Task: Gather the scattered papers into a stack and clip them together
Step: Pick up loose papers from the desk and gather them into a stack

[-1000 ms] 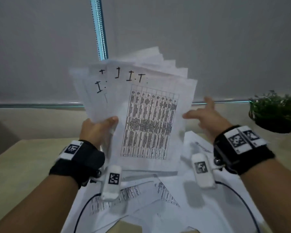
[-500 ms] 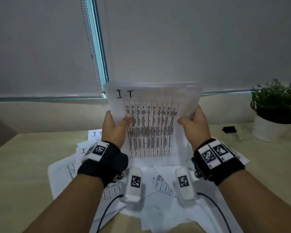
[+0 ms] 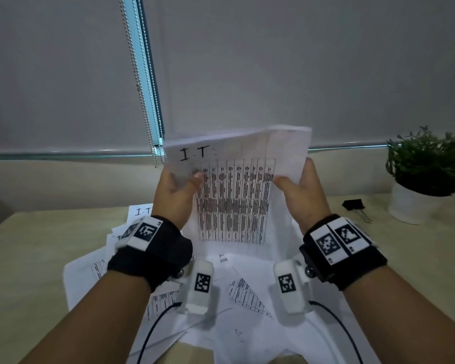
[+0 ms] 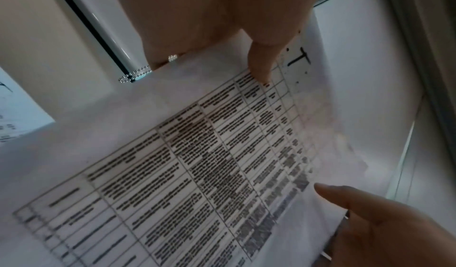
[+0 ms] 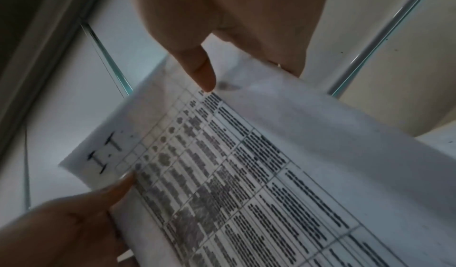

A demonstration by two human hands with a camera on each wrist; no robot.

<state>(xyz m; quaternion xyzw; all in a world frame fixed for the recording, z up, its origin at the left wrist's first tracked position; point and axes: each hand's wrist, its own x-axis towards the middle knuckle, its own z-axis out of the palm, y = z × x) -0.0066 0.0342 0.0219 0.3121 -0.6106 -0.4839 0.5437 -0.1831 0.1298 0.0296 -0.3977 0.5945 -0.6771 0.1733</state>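
I hold a stack of printed sheets (image 3: 234, 200) upright over the desk, its top page showing a table and the handwritten letters "I.T". My left hand (image 3: 179, 187) grips the stack's left edge, thumb on the front page. My right hand (image 3: 297, 187) grips the right edge the same way. Both wrist views show the stack (image 4: 197, 164) (image 5: 259, 164) with a thumb pressed on its face. More loose papers (image 3: 221, 285) lie scattered on the desk below my wrists. A black binder clip (image 3: 353, 206) lies on the desk at the right.
A potted plant in a white pot (image 3: 415, 206) stands at the right rear, just beyond the clip. Closed window blinds with a bead chain (image 3: 139, 88) rise behind the desk. The wooden desk (image 3: 37, 258) extends to the left of the papers.
A second ago my left hand alone held a fanned bunch of sheets. My right hand has since taken the right edge, and the sheets are now squared into one stack, held lower.
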